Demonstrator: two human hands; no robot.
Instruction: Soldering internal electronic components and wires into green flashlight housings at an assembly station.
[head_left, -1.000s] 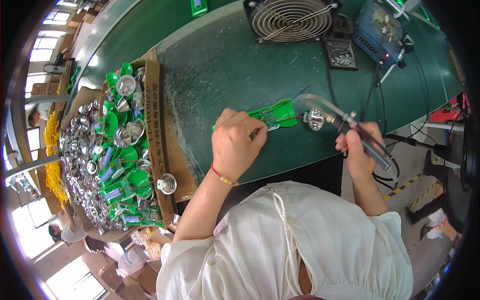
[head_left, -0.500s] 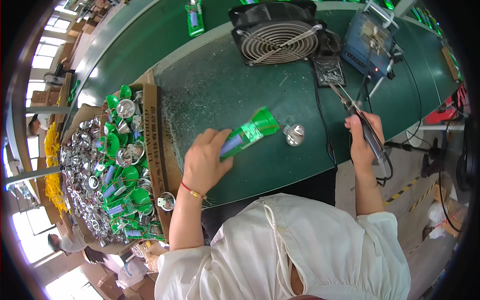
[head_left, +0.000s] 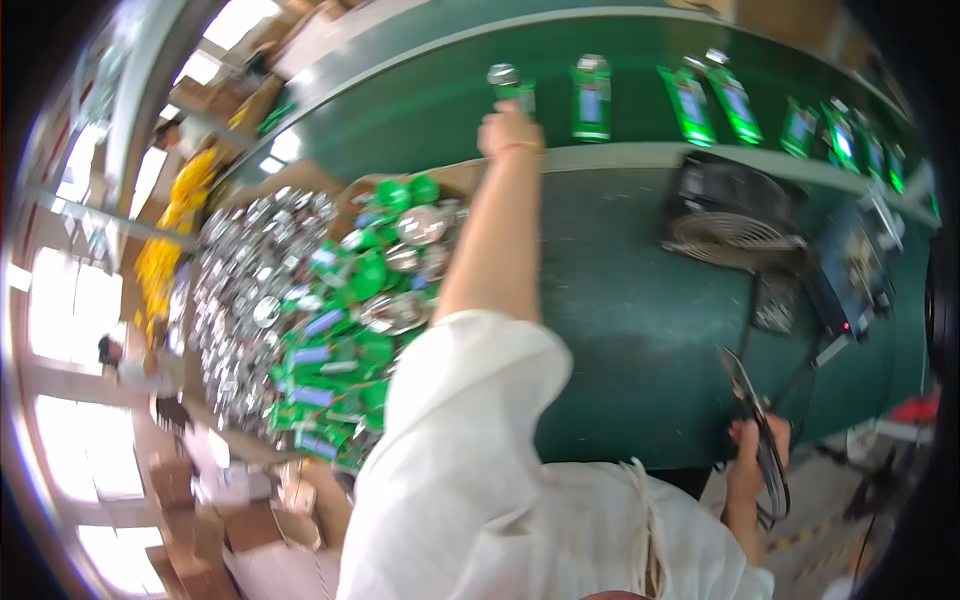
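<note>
My left arm is stretched far forward over the green belt. My left hand (head_left: 510,128), blurred, is closed on the near end of a green flashlight body (head_left: 528,97), whose shiny reflector head (head_left: 503,75) points away from me. At lower right, my right hand (head_left: 758,455) is wrapped round the dark handle of a soldering iron (head_left: 768,450). Its metal tip points up and away over the worktable. Beside my left hand on the belt, another green flashlight body (head_left: 591,100) lies with a blue battery cell in it.
A carton (head_left: 465,178) of green shells and silver reflectors stands at left, with yellow parts (head_left: 180,225) beyond. Several more flashlight bodies (head_left: 690,105) lie along the belt. A black fan (head_left: 735,215), a small dark tray (head_left: 775,300) and a blue soldering station (head_left: 855,265) stand on the right.
My left hand has carried the flashlight body from the worktable forward to the belt. My view has shifted. The soldering iron stays in my right hand, now lower in view.
</note>
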